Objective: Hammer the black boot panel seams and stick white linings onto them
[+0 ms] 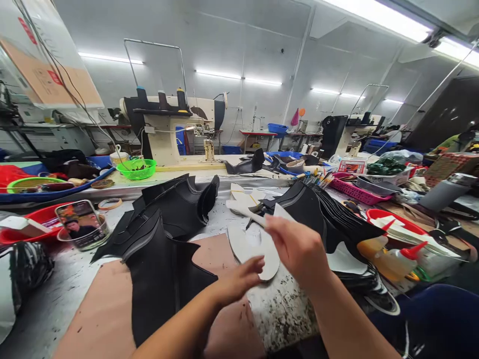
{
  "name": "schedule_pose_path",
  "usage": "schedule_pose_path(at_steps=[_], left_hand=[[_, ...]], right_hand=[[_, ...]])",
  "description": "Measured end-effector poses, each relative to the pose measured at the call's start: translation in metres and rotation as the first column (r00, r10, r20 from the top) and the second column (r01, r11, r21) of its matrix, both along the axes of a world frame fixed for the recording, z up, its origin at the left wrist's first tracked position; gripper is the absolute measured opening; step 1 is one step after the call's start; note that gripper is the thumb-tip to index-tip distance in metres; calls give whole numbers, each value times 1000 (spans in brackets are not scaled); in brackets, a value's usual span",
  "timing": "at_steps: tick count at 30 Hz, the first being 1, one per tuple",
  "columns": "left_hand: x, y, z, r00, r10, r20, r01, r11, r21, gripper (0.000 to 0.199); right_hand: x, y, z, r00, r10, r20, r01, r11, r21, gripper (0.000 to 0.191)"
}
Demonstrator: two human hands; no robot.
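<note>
My left hand [241,280] is open, fingers stretched out over the lower edge of a white U-shaped piece [270,267]. To its right, my right hand [299,244] is closed, its fingertips round the end of a pale flat stick [249,213] that points left. A white pointed piece [281,213] shows behind this hand. Black sewn leather-like parts [153,279] lie left of my hands, partly on a brown sheet [101,309]. More black parts [179,204] sit behind them. A stack of black pieces [322,209] lies beyond my right hand.
A sewing machine [164,134] stands at the back. On the left are a green basket [137,169] and a phone [82,224] in a round container. Glue bottles with red tips [398,262], a pink basket [359,192] and a grey flask [447,192] are on the right.
</note>
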State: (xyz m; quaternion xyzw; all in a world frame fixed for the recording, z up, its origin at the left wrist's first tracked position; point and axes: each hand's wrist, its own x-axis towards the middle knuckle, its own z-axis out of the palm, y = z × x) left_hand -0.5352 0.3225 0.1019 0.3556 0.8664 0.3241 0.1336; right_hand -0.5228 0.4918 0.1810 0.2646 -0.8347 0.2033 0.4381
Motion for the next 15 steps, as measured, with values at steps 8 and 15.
schedule_pose_path(at_steps=[8, 15], left_hand=[[70, -76, 83, 655, 178, 734, -755, 139, 641, 63], [113, -130, 9, 229, 292, 929, -959, -97, 267, 47]], right_hand=[[63, -62, -53, 808, 485, 335, -295, 825, -482, 51], [38, -126, -111, -98, 904, 417, 178, 428, -886, 58]])
